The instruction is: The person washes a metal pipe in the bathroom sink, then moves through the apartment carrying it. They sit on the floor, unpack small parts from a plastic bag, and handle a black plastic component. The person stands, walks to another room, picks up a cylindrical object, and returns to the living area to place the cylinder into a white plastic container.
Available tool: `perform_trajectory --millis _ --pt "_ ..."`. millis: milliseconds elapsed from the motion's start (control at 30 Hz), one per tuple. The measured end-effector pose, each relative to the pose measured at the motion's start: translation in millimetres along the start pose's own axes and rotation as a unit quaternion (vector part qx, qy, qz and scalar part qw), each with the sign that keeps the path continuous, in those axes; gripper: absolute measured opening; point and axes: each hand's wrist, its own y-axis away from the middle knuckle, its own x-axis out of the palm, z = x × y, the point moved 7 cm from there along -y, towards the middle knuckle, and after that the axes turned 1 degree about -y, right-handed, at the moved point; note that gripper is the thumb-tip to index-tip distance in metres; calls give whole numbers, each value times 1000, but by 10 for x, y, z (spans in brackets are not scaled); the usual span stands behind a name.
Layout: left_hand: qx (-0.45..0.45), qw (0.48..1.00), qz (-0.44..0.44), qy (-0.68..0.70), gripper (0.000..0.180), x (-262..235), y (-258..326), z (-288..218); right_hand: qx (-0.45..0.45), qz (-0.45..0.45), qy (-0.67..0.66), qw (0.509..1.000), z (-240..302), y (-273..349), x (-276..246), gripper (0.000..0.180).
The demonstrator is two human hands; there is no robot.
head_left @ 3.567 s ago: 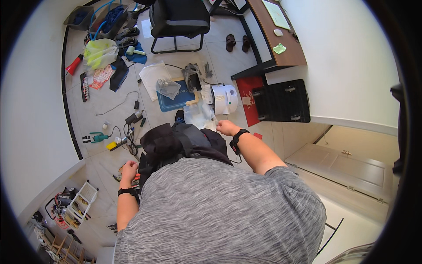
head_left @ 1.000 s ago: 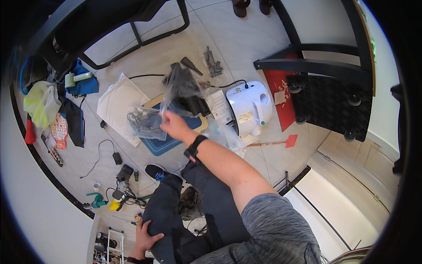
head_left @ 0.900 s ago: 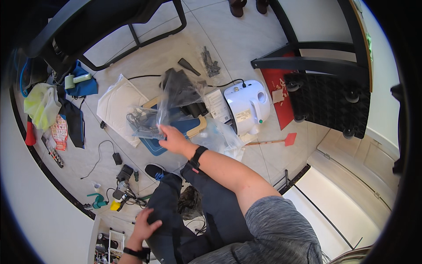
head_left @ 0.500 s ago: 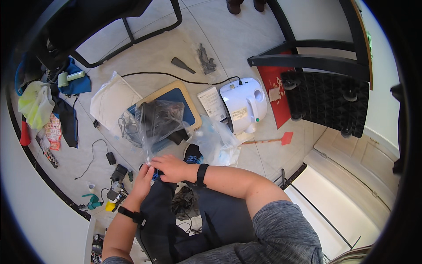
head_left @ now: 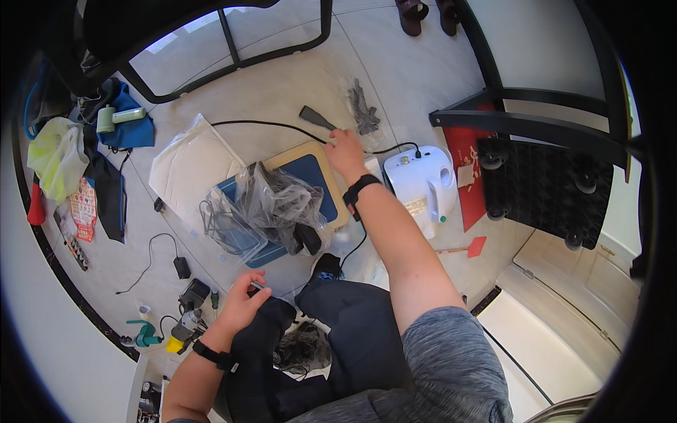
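My right hand (head_left: 345, 154) is stretched out over the floor, its fingertips closed at the narrow end of a dark grey flat nozzle (head_left: 315, 116). A black cable (head_left: 271, 125) passes beneath that hand to a white machine with a handle (head_left: 421, 185). My left hand (head_left: 242, 303) is by my knee with its fingers curled; a small dark thing shows between thumb and fingers, too little to name. Between my hands and the far side, a clear plastic bag (head_left: 282, 204) with dark items lies over a blue-and-tan board (head_left: 319, 158).
Gloves in plastic (head_left: 363, 109) lie beyond the nozzle. A white padded envelope (head_left: 194, 158) is left of the board. At right stand a black wheeled platform (head_left: 543, 187) and a dark metal frame (head_left: 525, 120). Tools (head_left: 187, 324) and a small adapter (head_left: 182, 268) lie at left.
My right hand has left the bag's gathered neck and reached forward to the nozzle. My left hand has let go too; the bag has slumped onto the board. The view has shifted slightly.
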Motion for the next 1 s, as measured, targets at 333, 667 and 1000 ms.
perform_trajectory --millis 333,667,1000 --pt "-88 996 13 27 18 -487 -12 193 11 132 211 969 -202 -542 619 37" --pt "-47 996 -39 60 13 -727 -56 107 17 -109 179 978 -282 -690 -53 16" --pt "-46 995 -24 85 12 -702 -58 47 116 -92 160 976 -1090 -646 -256 21"
